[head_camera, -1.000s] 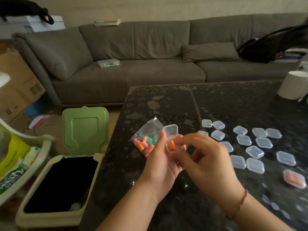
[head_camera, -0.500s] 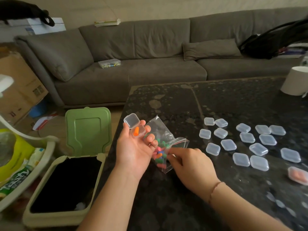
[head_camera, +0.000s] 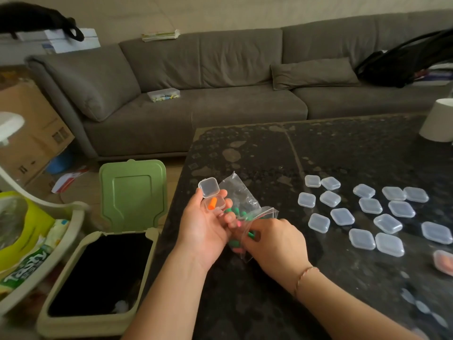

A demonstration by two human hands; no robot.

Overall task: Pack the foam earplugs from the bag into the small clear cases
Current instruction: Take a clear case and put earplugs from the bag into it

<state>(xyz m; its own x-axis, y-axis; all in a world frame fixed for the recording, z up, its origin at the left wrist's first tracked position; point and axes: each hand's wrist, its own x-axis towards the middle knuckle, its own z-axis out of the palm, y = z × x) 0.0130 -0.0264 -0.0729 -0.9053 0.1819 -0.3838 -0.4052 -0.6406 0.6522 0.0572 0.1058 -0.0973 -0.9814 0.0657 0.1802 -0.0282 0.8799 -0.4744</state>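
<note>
My left hand point(head_camera: 203, 228) holds a small clear case point(head_camera: 212, 197), lid flipped up, at its fingertips; one orange earplug point(head_camera: 212, 203) lies inside. The same hand's lower fingers also steady the clear zip bag point(head_camera: 244, 204) of green and pink foam earplugs. My right hand point(head_camera: 275, 244) has its fingertips inside the bag's open mouth; what they hold is hidden. Several closed clear cases point(head_camera: 342, 216) lie on the dark table point(head_camera: 269, 153) to the right. A case with pink earplugs point(head_camera: 445, 265) sits at the right edge.
An open bin with a raised green lid point(head_camera: 132, 192) stands just left of the table. A white cylinder point(head_camera: 438, 121) sits at the table's far right. A grey sofa point(head_camera: 220, 94) runs behind, and a cream basket point(head_camera: 36, 241) is at far left.
My left hand carried the open case with the orange earplug to the left and took the bag with it. My right hand left the case and reached into the bag's mouth.
</note>
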